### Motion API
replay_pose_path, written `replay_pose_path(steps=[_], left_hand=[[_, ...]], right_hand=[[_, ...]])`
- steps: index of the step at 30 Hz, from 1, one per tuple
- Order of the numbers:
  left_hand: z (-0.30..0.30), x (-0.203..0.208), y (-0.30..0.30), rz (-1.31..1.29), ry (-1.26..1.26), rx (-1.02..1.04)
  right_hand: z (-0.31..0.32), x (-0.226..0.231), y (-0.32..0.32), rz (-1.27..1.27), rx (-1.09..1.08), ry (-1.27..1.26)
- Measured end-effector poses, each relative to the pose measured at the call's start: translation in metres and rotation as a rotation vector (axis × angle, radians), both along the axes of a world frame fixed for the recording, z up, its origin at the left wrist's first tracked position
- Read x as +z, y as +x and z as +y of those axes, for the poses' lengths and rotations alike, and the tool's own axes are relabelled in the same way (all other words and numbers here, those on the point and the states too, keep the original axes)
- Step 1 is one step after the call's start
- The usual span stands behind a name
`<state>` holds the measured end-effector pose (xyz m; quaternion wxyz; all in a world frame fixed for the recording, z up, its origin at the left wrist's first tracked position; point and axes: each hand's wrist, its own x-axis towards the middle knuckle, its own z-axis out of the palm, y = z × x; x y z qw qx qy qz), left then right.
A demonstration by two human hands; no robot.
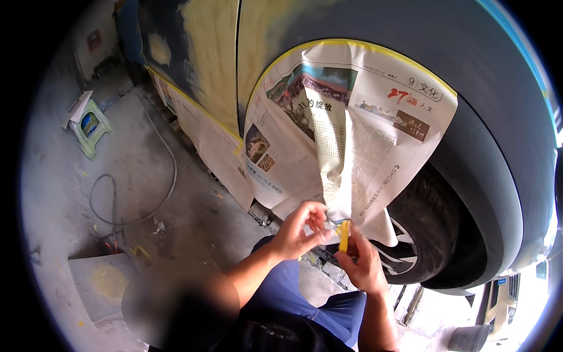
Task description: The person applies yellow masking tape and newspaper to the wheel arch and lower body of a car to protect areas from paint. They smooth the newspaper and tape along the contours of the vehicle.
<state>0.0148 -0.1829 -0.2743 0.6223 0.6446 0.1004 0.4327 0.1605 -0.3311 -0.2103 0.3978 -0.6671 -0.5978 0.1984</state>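
Note:
Between my hands, low in front of the car, is a roll of yellow masking tape (344, 236), seen nearly edge-on. My right hand (362, 262) grips it with thumb and fingers. My left hand (302, 230) is beside it, fingers curled and thumb reaching to the roll, where a bit of loose yellow tape shows; the exact pinch is blurred. Just above hangs a sheet of newspaper (375, 146), taped along its curved top edge to the wheel arch with a yellow strip. Its lower part is creased and covers part of the tyre (431, 214).
The car's grey fender (387, 29) curves overhead, with beige filler patches on the door panel (208, 53). More masking paper (202, 138) hangs along the sill. On the left floor are a hose (173, 176), a green stool (91, 126) and a flat grey sheet (97, 287). A bucket (469, 338) stands lower right.

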Motion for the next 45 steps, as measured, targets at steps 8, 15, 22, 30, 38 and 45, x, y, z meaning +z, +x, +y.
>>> replay_pose_path(steps=[8,15,22,30,38,45], left_hand=[[0.015,0.035,-0.011,0.06,0.149,-0.007],[0.102,-0.036,0.009,-0.102,-0.126,0.554],[0.143,-0.04,0.08,-0.157,0.156,0.95],[0.125,-0.044,0.088,-0.046,0.002,1.135],[0.04,0.008,0.126,0.269,0.408,0.831],[0.041,0.016,0.142,0.353,0.362,0.903]], right_hand=[[0.035,0.079,-0.022,-0.317,0.157,-0.119],[0.048,0.122,-0.002,-0.798,-0.095,-0.321],[0.077,0.099,0.029,-0.877,-0.301,-0.273],[0.085,0.086,0.037,-0.915,-0.357,-0.161],[0.086,0.075,0.037,-0.932,-0.4,-0.053],[0.086,0.063,0.044,-1.027,-0.255,0.292]])
